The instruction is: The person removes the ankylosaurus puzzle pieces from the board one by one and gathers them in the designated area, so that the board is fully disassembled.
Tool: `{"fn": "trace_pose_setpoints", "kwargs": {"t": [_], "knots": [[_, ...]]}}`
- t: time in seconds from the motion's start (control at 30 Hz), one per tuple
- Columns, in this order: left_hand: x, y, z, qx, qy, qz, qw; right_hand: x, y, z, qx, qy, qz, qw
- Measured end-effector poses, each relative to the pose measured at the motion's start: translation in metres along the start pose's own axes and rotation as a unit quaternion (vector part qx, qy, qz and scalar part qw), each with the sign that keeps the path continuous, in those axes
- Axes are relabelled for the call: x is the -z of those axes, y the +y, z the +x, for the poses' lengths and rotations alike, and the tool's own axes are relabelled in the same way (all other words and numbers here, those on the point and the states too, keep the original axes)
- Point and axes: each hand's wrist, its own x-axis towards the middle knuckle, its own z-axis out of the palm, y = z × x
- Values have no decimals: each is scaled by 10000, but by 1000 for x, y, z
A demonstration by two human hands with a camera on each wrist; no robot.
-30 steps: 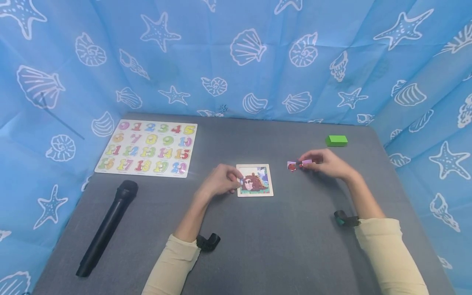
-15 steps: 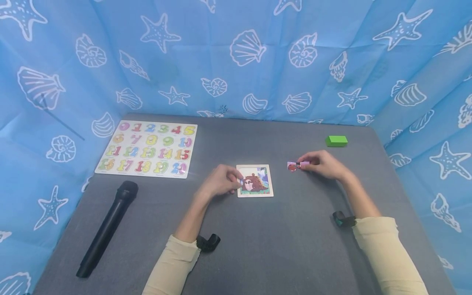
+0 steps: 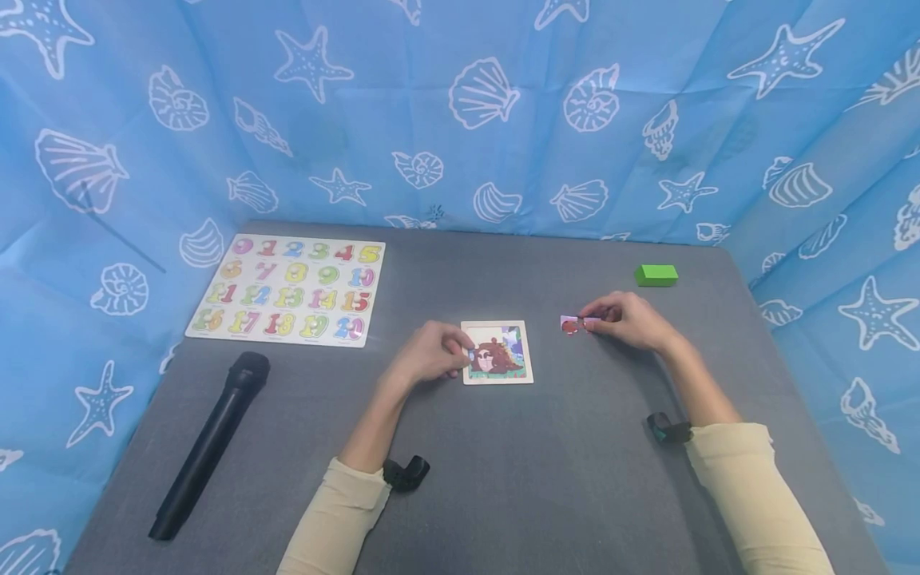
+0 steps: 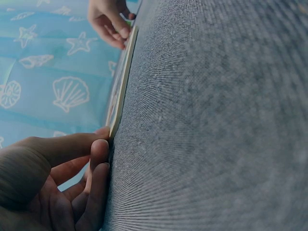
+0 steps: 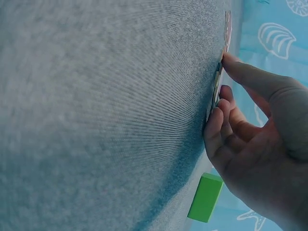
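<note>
A small square jigsaw puzzle in a pale wooden frame (image 3: 497,380) lies on the grey table, its upper left part bare. My left hand (image 3: 430,351) pinches the frame's left edge; in the left wrist view the thumb and index finger (image 4: 99,150) meet at its corner. To the right of the frame lies a purple and red puzzle piece (image 3: 569,326). My right hand (image 3: 631,321) pinches a second such puzzle piece (image 3: 589,322) right beside it, mostly covered by the fingers. The right wrist view shows the thumb (image 5: 236,67) on that thin piece, low over the table.
A number board (image 3: 287,291) with colourful numerals lies at the back left. A black microphone (image 3: 212,443) is at the front left. Behind the right hand is a green block (image 3: 656,275). A blue curtain (image 3: 460,112) with shells and starfish hangs along the table's back.
My right hand has shifted slightly left, sliding its puzzle piece up against the other one so the gap between them has closed. The left hand and the frame have stayed put.
</note>
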Motion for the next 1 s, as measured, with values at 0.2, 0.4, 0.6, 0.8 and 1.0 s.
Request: {"fn": "trace_pose_setpoints", "kwargs": {"t": [0.2,0.4,0.6,0.8,1.0], "knots": [[0,2,-2,32,10,8,10000,-1,-1,-2,29,79,51,10000],[-1,1,-1,16,16,62,10000,-5,-14,-3,16,194,368,9991],[-1,0,0,13,-10,1,10000,-13,-33,3,379,68,687,9969],[0,1,-2,50,-15,-40,10000,-26,-54,12,490,-255,1076,9927],[1,3,-2,80,-22,-17,10000,-41,-78,20,423,-733,1511,9849]]}}
